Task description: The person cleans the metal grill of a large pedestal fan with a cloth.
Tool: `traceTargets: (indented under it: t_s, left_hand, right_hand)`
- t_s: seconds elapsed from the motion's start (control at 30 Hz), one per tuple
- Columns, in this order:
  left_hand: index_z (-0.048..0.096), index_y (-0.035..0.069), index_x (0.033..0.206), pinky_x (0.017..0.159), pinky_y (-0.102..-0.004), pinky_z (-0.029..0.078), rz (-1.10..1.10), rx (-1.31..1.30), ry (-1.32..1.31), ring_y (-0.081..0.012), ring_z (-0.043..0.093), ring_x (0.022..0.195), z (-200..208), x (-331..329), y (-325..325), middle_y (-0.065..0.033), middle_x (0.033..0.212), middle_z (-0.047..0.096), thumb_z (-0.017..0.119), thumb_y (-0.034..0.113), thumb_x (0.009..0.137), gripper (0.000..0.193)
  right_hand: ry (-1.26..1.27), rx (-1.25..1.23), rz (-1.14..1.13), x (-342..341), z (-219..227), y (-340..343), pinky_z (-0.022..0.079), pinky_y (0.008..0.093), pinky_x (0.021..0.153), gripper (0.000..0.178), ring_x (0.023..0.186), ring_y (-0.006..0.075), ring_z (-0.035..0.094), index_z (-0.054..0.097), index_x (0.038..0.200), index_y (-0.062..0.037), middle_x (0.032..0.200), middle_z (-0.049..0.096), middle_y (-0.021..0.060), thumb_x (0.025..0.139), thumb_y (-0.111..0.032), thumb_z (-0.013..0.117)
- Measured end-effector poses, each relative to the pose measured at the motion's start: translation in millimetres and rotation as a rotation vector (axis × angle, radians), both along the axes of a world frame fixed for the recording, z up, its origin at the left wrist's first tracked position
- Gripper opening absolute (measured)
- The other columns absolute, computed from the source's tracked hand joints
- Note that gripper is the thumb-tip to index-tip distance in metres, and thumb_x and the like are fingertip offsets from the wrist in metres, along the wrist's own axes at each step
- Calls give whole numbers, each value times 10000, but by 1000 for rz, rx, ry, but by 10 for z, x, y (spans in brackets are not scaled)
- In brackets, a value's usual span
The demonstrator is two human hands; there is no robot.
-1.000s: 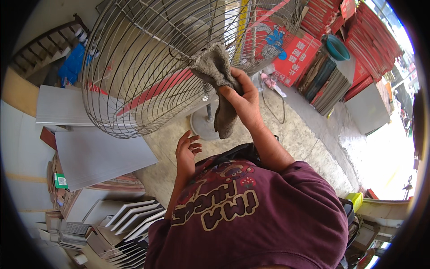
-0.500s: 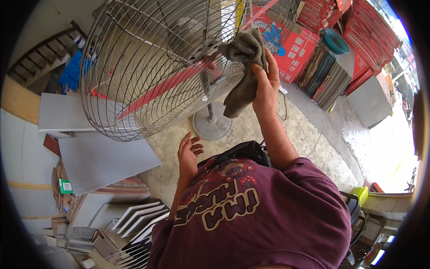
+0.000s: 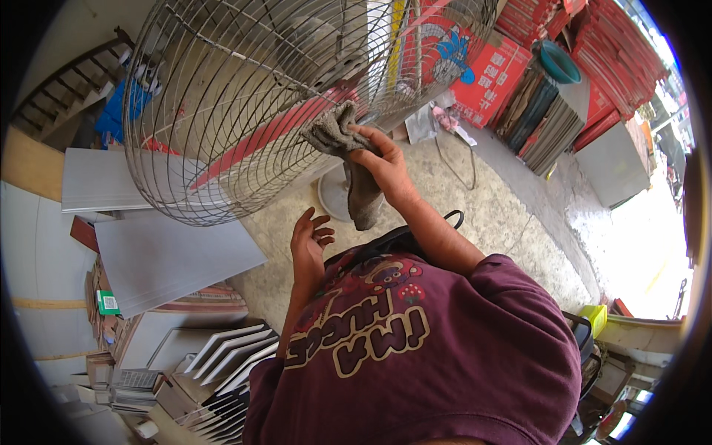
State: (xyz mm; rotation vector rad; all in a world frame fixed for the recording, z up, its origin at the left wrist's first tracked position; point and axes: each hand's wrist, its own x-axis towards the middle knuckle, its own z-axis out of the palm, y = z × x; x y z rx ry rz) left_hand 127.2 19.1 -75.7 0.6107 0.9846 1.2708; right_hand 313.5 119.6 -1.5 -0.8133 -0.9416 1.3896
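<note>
A large standing fan (image 3: 245,111) with a wire cage and a red blade inside fills the upper left. My right hand (image 3: 385,166) grips a grey-brown cloth (image 3: 361,189), its bunched top against the lower right part of the cage and its loose end hanging down. Below the cage, my left hand (image 3: 307,241) is held in the air with its fingers apart and slightly curled; nothing is in it. Part of the fan's round base (image 3: 334,194) shows behind the cloth.
Grey panels (image 3: 178,259) lie at the left, with several white boards (image 3: 230,348) below them. Red flattened cartons (image 3: 615,59), a green basin (image 3: 558,64) and upright sheets (image 3: 549,133) stand at the upper right. A dark cable (image 3: 463,182) runs over the floor.
My right hand and the cloth have moved left and down along the fan cage. The fan appears slightly shifted in view. My left hand stays nearly in place.
</note>
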Motion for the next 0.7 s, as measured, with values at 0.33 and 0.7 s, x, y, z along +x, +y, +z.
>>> traceTargets:
  t_s: [0.33, 0.7]
  left_hand:
    - [428, 30, 1327, 742, -317, 465, 5, -23, -55, -199, 578, 851, -86, -21, 32, -141, 1105, 582, 478, 242, 931, 452]
    - [422, 46, 1313, 754, -306, 456, 21, -36, -37, -190, 559, 851, 8, -2, 21, -117, 1071, 573, 503, 327, 923, 487]
  right_hand:
    - [333, -61, -462, 495, -69, 333, 503, 280, 779, 425, 878, 156, 608, 540, 1256, -48, 1044, 637, 63, 832, -29, 575]
    - [255, -67, -392, 160, -40, 129, 467, 238, 824, 419, 939, 110, 586, 532, 1261, -47, 1071, 629, 34, 847, -7, 585]
